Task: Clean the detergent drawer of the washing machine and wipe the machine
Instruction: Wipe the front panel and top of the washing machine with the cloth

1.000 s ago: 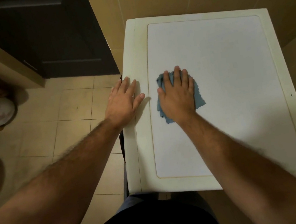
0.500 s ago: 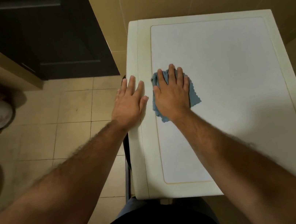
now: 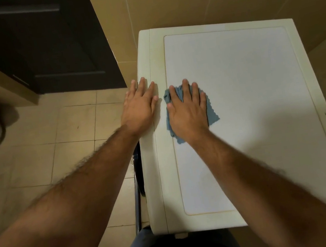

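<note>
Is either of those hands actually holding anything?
No grip: the right hand presses flat on the blue cloth's middle; the left hand rests on the washing machine.

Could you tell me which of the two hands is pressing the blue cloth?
The right hand lies flat on the blue cloth on the washing machine top; the left hand rests bare on its cream edge.

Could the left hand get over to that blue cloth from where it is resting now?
Probably yes. The left hand lies flat on the washing machine's cream edge, right beside the blue cloth, with nothing between. But the right hand presses flat on most of it, leaving only the edges free.
</note>
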